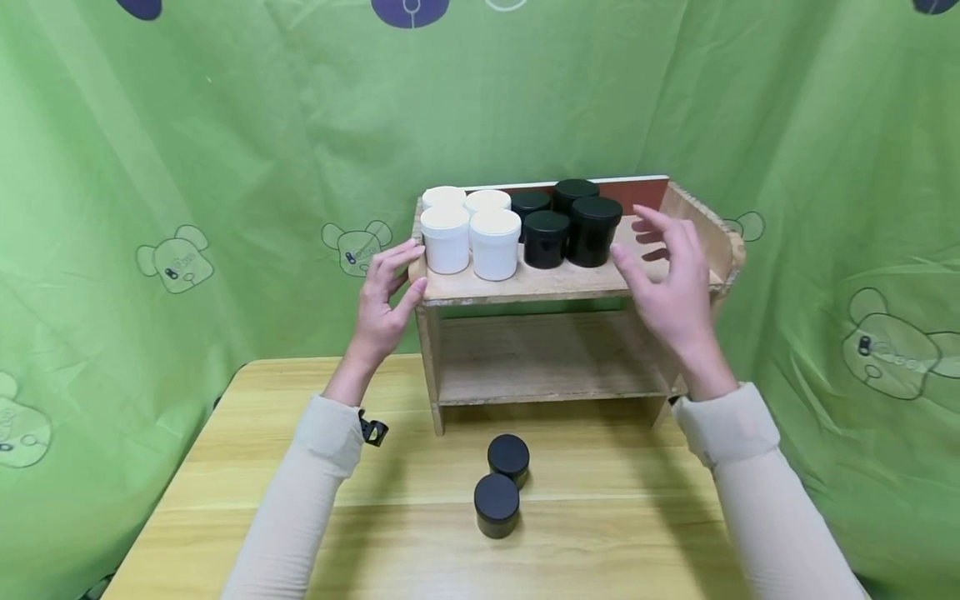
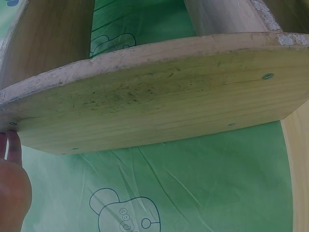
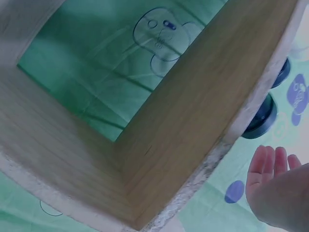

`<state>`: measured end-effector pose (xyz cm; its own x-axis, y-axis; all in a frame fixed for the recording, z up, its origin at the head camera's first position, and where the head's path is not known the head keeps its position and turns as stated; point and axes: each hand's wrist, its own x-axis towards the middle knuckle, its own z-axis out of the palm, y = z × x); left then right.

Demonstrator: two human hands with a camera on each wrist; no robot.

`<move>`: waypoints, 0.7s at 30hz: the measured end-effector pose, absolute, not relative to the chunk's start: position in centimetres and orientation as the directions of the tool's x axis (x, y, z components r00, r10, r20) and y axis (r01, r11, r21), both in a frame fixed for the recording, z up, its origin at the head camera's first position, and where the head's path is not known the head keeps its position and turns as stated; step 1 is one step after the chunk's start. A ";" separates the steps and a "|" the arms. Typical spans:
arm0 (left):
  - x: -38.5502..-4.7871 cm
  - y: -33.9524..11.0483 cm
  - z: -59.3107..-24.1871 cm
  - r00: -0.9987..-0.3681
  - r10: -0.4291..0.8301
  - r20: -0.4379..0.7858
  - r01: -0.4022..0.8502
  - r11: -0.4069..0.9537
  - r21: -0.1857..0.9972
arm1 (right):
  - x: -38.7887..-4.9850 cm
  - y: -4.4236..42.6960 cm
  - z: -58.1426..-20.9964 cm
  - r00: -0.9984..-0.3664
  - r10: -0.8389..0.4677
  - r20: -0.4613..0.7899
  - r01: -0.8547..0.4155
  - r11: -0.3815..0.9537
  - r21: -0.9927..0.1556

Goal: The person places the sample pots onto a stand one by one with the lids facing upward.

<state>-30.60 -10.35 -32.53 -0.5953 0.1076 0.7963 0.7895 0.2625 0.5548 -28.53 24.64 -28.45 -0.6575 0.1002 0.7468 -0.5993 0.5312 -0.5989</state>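
Note:
My left hand (image 1: pixel 384 302) touches the left end of a wooden shelf unit (image 1: pixel 525 290), its fingertips on the outer side panel (image 2: pixel 159 101) in the left wrist view. The thumb lies by the front edge. My right hand (image 1: pixel 672 279) is spread over the right part of the top board, its fingers apart and nothing in them. Just left of it stands a tall black jar (image 1: pixel 595 233), with a short black jar (image 1: pixel 546 240) beside it and more behind. Several white lidded jars (image 1: pixel 495 244) stand in two rows at the left end.
Two black jars, a front one (image 1: pixel 497 504) and one behind it (image 1: pixel 508 457), stand on the wooden table (image 1: pixel 592 533) before the shelf. Below the top is a lower board (image 1: pixel 547 358). A green patterned curtain (image 1: pixel 225 125) hangs behind and at both sides.

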 end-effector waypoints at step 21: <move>-30.5 -10.3 -32.5 -0.598 0.108 0.794 0.787 0.269 0.556 | -24.3 21.9 -38.4 -0.673 -0.303 0.674 -0.713 0.508 -0.483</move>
